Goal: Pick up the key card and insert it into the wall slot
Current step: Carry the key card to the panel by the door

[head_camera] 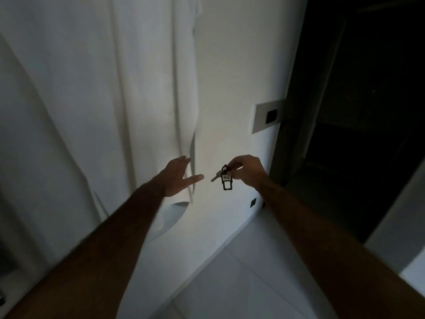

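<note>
Right hand (245,170) grip pinches key card (226,180) below wall slot (271,116), left hand (178,178) open; dangling tag may swing, missing slot.

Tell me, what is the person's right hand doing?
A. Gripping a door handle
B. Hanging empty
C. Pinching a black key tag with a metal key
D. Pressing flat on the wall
C: the right hand pinches the black key tag from above, and a metal key dangles beside it.

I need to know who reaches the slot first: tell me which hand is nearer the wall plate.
Right. The right hand, pinching the key tag, is just below the wall plate. The left hand, open, is farther left and lower.
</note>
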